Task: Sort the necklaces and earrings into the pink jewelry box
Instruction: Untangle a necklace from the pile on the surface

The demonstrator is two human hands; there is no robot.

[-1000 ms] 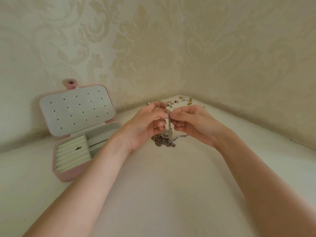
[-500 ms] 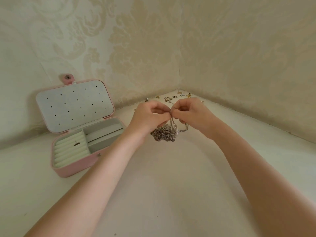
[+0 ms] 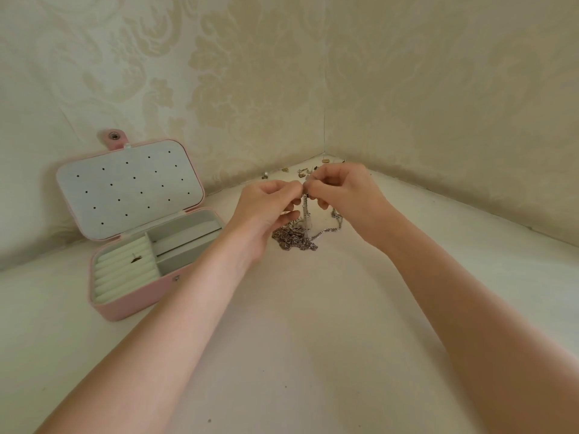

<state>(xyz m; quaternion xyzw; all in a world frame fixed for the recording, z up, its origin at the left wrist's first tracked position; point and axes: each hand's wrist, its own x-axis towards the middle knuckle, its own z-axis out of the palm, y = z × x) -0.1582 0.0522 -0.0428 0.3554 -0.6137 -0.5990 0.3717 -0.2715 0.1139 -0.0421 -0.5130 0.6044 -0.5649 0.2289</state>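
The pink jewelry box (image 3: pixel 131 303) lies open at the left, its perforated lid (image 3: pixel 131 186) leaning back against the wall. One small earring (image 3: pixel 136 260) sits on the ring rolls inside. At the centre, my left hand (image 3: pixel 266 208) and my right hand (image 3: pixel 347 189) pinch the top of a silver necklace chain (image 3: pixel 304 205) between their fingertips. The chain hangs down to a tangled heap of necklaces (image 3: pixel 293 238) on the white surface. Several loose earrings (image 3: pixel 302 173) lie scattered in the corner behind my hands.
Two cream patterned walls meet in a corner (image 3: pixel 324 145) just behind the earrings. The white surface (image 3: pixel 297 339) stretches toward me between my forearms. The box's grey side compartments (image 3: pixel 185 236) hold nothing that I can see.
Both hands have shifted slightly away from me and lifted the pinched chain a little higher above the heap. The box has not moved.
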